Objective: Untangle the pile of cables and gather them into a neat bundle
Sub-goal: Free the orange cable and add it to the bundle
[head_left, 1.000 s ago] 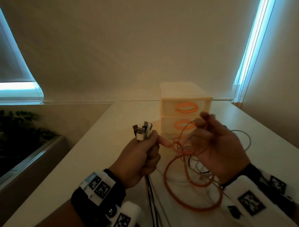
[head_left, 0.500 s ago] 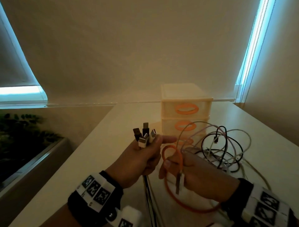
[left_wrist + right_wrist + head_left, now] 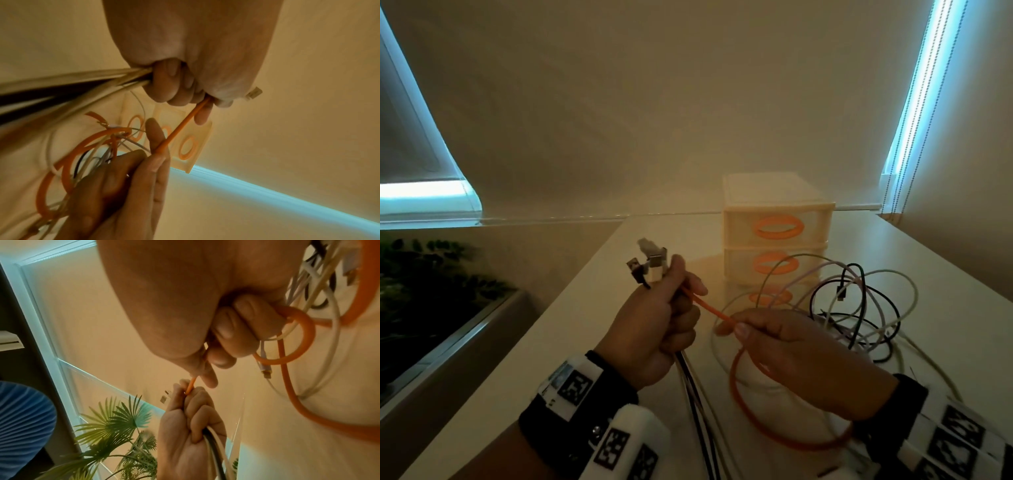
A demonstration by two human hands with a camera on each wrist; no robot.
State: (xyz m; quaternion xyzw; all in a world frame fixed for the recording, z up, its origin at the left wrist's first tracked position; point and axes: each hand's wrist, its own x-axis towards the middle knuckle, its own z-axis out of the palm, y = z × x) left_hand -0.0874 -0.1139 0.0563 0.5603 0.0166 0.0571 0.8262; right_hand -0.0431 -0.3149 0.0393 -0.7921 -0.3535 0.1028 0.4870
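Observation:
My left hand (image 3: 667,322) is fisted round a bundle of cables whose plug ends (image 3: 650,265) stick up above the thumb; the black and white cords (image 3: 697,404) hang below the fist. An orange cable (image 3: 709,308) runs taut from the left fist to my right hand (image 3: 791,356), which pinches it between thumb and fingers (image 3: 158,146). Below the right hand the orange cable makes a big loop (image 3: 774,431). A loose tangle of white, black and pale cables (image 3: 859,301) lies on the white table (image 3: 534,359) behind the right hand. The right wrist view shows that hand's fingers (image 3: 232,331) curled on the orange cable (image 3: 298,340).
A small cream drawer unit with orange ring handles (image 3: 775,233) stands at the back of the table, just beyond the tangle. The table's left edge (image 3: 571,294) drops to a planter with green leaves (image 3: 424,274). Blinds cover the window behind.
The orange cable's end has gone from my right hand into the left fist. My right hand has slid along it and now holds it taut. The plug ends have tilted left.

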